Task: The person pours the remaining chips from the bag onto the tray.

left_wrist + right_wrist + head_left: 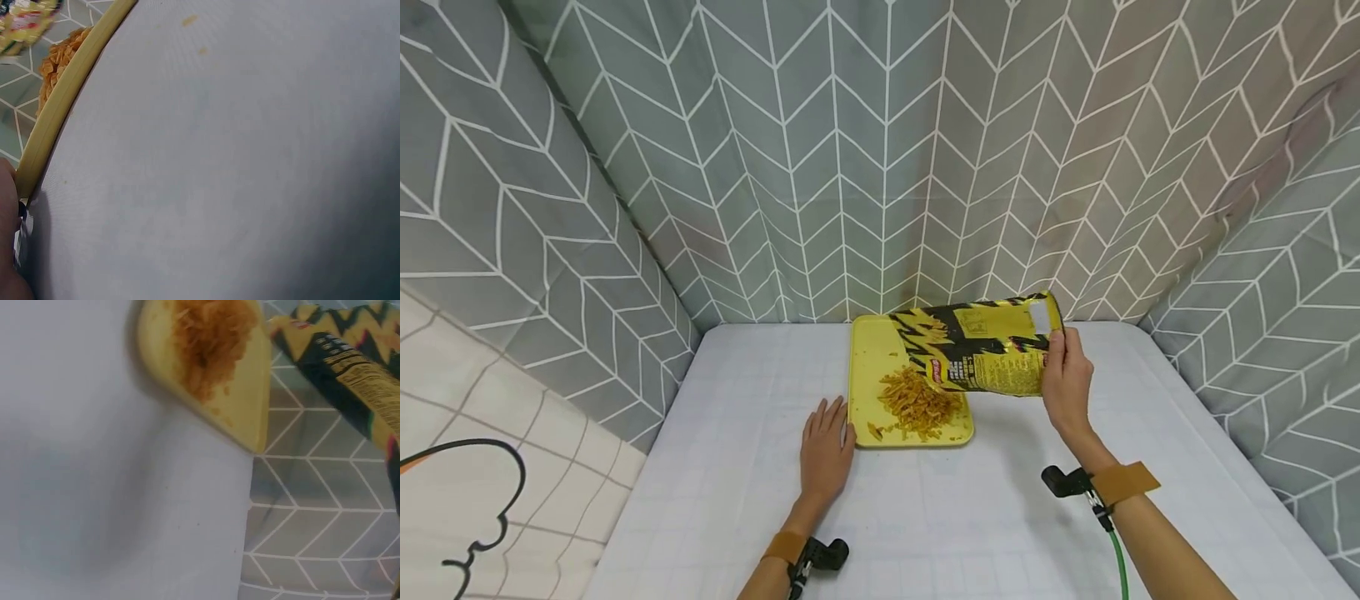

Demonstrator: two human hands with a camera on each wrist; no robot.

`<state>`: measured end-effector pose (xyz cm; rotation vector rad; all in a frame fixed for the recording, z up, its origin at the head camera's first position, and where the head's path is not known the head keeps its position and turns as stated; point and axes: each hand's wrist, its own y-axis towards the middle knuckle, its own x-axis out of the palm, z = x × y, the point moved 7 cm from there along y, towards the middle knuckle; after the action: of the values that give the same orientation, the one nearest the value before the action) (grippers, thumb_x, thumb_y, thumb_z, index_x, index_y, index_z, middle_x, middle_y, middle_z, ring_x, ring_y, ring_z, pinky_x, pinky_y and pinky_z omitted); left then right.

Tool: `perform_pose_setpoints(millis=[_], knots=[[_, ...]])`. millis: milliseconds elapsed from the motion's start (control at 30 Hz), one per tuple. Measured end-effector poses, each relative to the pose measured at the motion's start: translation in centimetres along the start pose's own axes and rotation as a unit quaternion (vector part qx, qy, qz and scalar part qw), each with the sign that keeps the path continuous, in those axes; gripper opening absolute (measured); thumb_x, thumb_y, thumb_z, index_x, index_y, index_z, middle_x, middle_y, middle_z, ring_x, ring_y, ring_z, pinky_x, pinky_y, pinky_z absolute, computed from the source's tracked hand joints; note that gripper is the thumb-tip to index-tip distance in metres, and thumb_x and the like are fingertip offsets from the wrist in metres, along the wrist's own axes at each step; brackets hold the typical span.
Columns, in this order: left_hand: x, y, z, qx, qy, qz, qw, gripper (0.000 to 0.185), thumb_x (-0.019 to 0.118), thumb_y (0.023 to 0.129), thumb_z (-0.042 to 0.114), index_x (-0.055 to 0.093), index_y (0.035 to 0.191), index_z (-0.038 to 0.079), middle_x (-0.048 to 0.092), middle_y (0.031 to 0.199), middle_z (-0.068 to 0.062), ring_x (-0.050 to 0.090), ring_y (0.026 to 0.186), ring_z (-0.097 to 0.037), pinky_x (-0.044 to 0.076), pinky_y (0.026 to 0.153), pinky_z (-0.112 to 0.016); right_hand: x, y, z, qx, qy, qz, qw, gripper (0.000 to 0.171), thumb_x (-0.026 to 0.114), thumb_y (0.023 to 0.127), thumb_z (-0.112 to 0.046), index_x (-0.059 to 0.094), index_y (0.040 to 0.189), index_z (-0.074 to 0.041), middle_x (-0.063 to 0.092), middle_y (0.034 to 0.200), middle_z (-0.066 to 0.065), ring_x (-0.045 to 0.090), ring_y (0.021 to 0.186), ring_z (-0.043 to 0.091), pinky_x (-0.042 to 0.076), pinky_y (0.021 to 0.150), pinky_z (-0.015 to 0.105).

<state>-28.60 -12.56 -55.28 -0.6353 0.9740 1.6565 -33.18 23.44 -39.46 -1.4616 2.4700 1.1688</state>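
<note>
A yellow tray (867, 358) lies on the white table with a heap of orange-brown, chip-like snack pieces (917, 408) on it. Above the heap, a black and yellow snack bag (977, 346) is held nearly sideways, its left end low over the tray. My right hand (1067, 383) grips the bag's right end, thumb on the near face; its other fingers are mostly hidden behind. My left hand (827, 454) lies at the tray's left edge with fingers extended, touching the rim. In the left wrist view, part of that hand (7, 231) shows beside the rim (62, 94).
A few crumbs (189, 20) lie on the white tabletop (737, 417) in the left wrist view. Grey curtains with white chevron lines (865, 167) stand behind the table and at both sides. A green cable (1118, 558) trails from the right wrist camera.
</note>
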Motion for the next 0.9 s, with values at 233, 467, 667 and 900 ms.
perform_pose_setpoints(millis=[233,467,667,900], knots=[[-0.2,0.0,0.0,0.001,0.001,0.006,1.0,0.047,0.05,0.106,0.026,0.055,0.147,0.004,0.051,0.158,-0.01,0.036,0.155,-0.035,0.027,0.131,-0.052,-0.6,0.6,1.7,0.102,0.07,0.035,0.992,0.037,0.035,0.112,-0.038,0.053,0.11,-0.005,0.047,0.079,-0.004,0.041,0.062,0.002,0.034,0.053,0.014],[-0.1,0.0,-0.1,0.001,0.004,-0.004,1.0,0.047,0.049,0.107,0.026,0.054,0.148,0.005,0.051,0.159,-0.01,0.036,0.155,-0.035,0.027,0.131,-0.052,-0.5,0.2,2.6,0.135,0.026,0.006,0.99,0.039,0.036,0.112,-0.039,0.056,0.115,-0.005,0.054,0.079,0.0,0.047,0.059,-0.002,0.04,0.05,0.012],[-0.2,-0.1,-0.1,-0.001,0.006,0.002,1.0,0.046,0.051,0.106,0.026,0.055,0.147,0.005,0.051,0.159,-0.01,0.036,0.155,-0.035,0.027,0.131,-0.052,-0.3,0.2,2.9,0.154,0.063,-0.004,0.986,0.038,0.036,0.111,-0.041,0.056,0.116,-0.009,0.054,0.079,-0.003,0.048,0.06,0.0,0.041,0.051,0.013],[0.0,0.0,0.0,0.001,0.014,-0.004,0.9999,0.047,0.05,0.107,0.027,0.054,0.148,0.005,0.051,0.159,-0.01,0.036,0.155,-0.035,0.028,0.131,-0.052,-0.7,0.2,2.2,0.114,0.053,0.037,0.991,0.043,0.036,0.112,-0.04,0.053,0.119,-0.002,0.053,0.084,0.0,0.047,0.063,-0.001,0.04,0.052,0.01]])
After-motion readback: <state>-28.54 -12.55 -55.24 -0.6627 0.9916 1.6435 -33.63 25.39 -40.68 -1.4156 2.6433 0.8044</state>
